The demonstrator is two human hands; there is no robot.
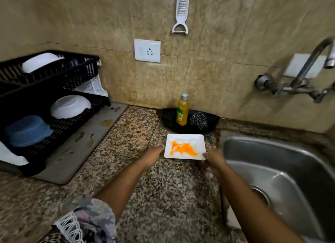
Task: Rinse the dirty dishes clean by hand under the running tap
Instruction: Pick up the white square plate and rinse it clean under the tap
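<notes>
At a granite bench [126,134] beside a steel sink [282,170], you reach for a white rectangular plate [190,139] smeared with orange sauce [183,149]. The plate lies flat just left of the sink's rim, in front of a dark tray [168,119] holding a yellow soap bottle [182,110] and a scrubber [198,120]. Your right hand [214,160] pinches the plate's near right corner; your left hand [153,156] touches the left edge, and whether its fingers have closed on it you cannot tell through the blur.

To lift it well, take a firm hold on both short edges before raising it, and keep it level so the sauce stays on the plate rather than dripping across the bench. Carry it right, over the basin and under the tap [311,61], which shows no stream here, so one hand probably has to free itself to turn the water on. Rinsed bowls already sit in the black rack [76,74] at left.
</notes>
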